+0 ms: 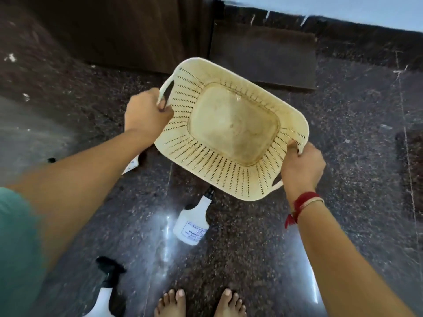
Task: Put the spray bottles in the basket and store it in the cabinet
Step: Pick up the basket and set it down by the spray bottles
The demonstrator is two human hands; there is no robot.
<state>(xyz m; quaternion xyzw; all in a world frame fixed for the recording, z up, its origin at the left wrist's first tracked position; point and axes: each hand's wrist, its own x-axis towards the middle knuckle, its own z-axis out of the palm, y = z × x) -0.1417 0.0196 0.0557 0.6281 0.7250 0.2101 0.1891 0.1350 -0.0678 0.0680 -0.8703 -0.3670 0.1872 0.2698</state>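
Polished dark speckled stone floor (343, 156), dark wood cabinet (114, 30) at far left. Left hand (146, 113) and right hand (302, 168) each grip a handle of the cream slotted plastic basket (231, 126), held above white spray bottles (192, 225) lying near the feet (201, 303)

1. Teal sleeve (16, 243) covers the left upper arm; both forearms are bare.
2. Right wrist wears a red thread band (302, 204) with a pale strand.
3. Feet (199, 303) are bare.
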